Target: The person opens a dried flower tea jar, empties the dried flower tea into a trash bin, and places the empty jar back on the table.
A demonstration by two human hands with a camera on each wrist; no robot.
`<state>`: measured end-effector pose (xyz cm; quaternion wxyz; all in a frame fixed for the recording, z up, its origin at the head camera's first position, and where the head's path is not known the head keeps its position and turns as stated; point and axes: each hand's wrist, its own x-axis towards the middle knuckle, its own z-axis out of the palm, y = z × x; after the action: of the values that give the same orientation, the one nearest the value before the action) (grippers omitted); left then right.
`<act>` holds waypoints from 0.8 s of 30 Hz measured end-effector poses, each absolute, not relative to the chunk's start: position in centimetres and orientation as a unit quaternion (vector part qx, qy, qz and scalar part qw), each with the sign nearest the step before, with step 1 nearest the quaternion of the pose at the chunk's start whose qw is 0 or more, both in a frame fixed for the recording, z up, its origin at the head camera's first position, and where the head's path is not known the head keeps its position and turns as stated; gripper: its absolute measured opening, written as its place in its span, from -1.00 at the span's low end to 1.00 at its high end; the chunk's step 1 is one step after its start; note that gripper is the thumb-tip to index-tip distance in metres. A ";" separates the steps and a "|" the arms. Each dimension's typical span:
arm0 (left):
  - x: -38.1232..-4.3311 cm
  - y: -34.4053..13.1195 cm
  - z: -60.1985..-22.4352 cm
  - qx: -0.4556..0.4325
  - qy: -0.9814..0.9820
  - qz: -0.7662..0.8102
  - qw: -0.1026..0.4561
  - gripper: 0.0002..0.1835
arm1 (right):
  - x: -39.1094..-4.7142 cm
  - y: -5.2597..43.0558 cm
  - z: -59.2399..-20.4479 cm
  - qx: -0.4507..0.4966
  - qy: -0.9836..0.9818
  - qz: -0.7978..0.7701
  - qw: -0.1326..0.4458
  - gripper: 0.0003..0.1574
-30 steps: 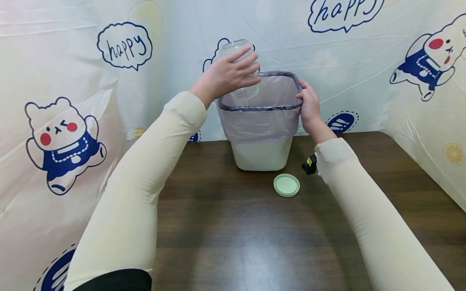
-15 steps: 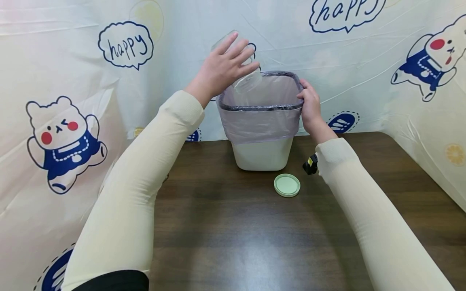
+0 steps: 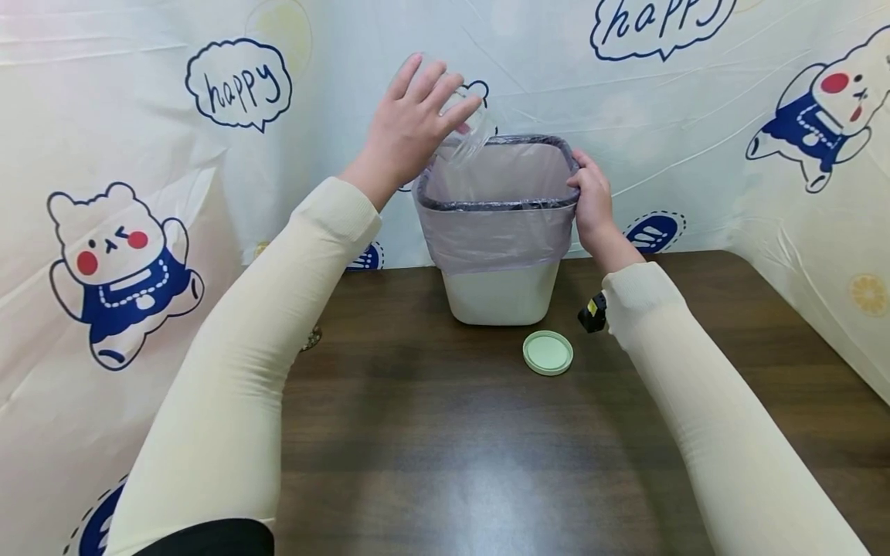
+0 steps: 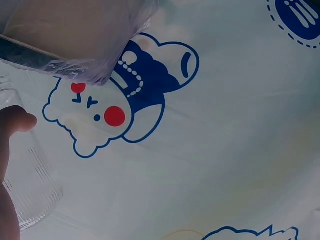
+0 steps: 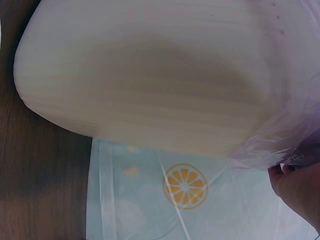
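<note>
Cream-sleeved left hand [image 3: 409,117] grips the clear jar [image 4: 35,172], tipped further now; right hand [image 3: 594,194] clamps the bag-lined bin's rim [image 3: 499,206].

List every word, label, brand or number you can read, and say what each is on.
"happy": left speech bubble on the patterned sheet.
"happy": right speech bubble on the same sheet, partly cut off by the picture's edge.
White marks in the blue ovals: not readable.
Yellow patch on the black device: too small to read.
Bin, jar, green lid: no text visible.
</note>
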<state>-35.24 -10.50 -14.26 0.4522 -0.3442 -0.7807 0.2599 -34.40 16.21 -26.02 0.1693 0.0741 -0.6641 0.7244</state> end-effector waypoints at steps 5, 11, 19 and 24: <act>-34.9 -10.8 -14.2 -0.339 -0.806 0.205 0.440 -0.37 | -34.3 16.2 -26.0 0.074 -0.662 0.727 0.168 -0.24; -34.8 -11.0 -14.2 -0.321 -0.823 0.150 0.443 -0.32 | -34.3 16.3 -26.0 0.078 -0.670 0.720 0.166 -0.23; -34.3 -11.7 -14.3 -0.288 -0.865 0.084 0.403 -0.16 | -34.4 16.2 -26.0 0.077 -0.667 0.722 0.168 -0.23; -33.8 -12.3 -14.4 -0.267 -0.883 0.042 0.384 -0.11 | -34.5 16.1 -26.0 0.078 -0.656 0.731 0.170 -0.23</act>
<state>-33.80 -12.26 -14.37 0.3840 -0.2674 -0.8828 0.0420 -34.46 16.15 -26.04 0.1704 0.0784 -0.6562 0.7309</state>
